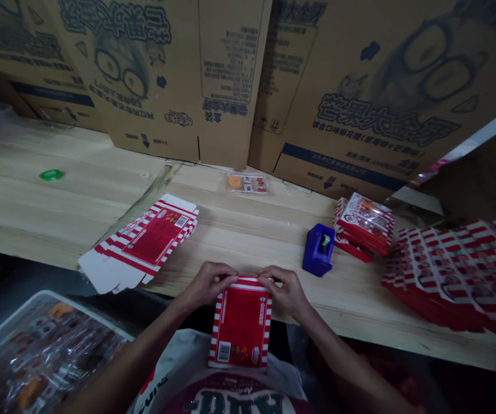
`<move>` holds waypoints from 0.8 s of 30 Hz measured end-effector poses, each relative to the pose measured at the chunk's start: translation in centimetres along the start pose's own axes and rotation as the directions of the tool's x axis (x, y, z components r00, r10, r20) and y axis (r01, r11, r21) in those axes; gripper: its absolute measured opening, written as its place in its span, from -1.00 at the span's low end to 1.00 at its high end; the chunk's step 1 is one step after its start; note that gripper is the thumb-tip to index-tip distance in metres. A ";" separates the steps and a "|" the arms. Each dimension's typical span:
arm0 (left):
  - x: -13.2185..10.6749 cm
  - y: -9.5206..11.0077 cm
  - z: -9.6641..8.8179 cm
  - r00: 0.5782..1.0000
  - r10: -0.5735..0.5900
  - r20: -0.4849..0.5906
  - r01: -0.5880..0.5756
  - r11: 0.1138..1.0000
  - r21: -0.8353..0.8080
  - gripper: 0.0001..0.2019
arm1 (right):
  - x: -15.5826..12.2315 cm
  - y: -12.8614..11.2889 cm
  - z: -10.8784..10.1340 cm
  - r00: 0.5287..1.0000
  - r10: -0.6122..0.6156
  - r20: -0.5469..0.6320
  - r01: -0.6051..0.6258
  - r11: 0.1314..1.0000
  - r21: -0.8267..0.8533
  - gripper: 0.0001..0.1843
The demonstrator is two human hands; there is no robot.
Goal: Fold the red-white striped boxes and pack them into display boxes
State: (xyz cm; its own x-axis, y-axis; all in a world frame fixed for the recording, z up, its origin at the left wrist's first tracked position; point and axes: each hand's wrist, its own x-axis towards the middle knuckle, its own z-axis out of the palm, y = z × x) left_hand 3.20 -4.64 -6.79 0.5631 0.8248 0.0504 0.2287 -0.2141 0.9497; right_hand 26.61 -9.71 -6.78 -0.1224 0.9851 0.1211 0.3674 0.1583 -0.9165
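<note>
Cardboard cartons [179, 75]: standing in a row across the far side of the wooden table [248, 224], printed lettering upside down
Green plastic piece [52, 175]: lying far left
Clear sachet [248, 183]: flat near the cartons, orange piece inside
Flat striped blanks [153, 236]: fanned in a pile left of the hands, partly over the near edge
White bin [53, 296]: near left, below table level, full of clear packets [58, 356]
Blue tape dispenser [315, 253]: right of the hands, just beside two stacked window boxes [364, 221]
Striped boxes [459, 270]: massed along the far right
Red barcode box [241, 322]: before the torso at the near edge, barcode near left
Left hand [211, 282]: thumb and forefinger narrowed, pinching the box's far left corner
Right hand [285, 287]: likewise narrowed, pinching the far right corner
</note>
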 end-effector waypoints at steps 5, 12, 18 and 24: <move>-1.5 -1.6 2.1 0.978 -0.157 -0.135 0.088 0.906 -0.415 -0.79 | -2.8 0.6 2.7 0.976 0.083 -0.201 -0.058 0.990 0.126 -0.86; -0.9 -1.9 3.8 0.898 -0.435 -0.073 0.267 0.668 -0.694 -0.67 | -3.0 2.0 0.2 0.889 0.084 -0.450 -0.055 0.996 0.076 -0.67; -0.5 -1.8 3.7 0.897 -0.438 -0.059 0.287 0.677 -0.678 -0.66 | -2.0 6.4 -8.6 0.443 0.166 -0.881 -0.280 0.959 0.040 -0.60; -0.6 -1.5 3.7 0.909 -0.410 -0.080 0.267 0.718 -0.643 -0.68 | -0.3 9.2 -8.1 0.397 0.232 -0.888 -0.216 0.964 0.155 -0.56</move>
State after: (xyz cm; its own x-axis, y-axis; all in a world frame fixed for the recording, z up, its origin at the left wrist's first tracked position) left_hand 5.43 -6.72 -9.36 0.3548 0.8789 -0.3187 -0.1957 0.4031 0.8940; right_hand 37.49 -7.98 -12.19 0.8556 0.4874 0.1745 0.2380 -0.0710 -0.9687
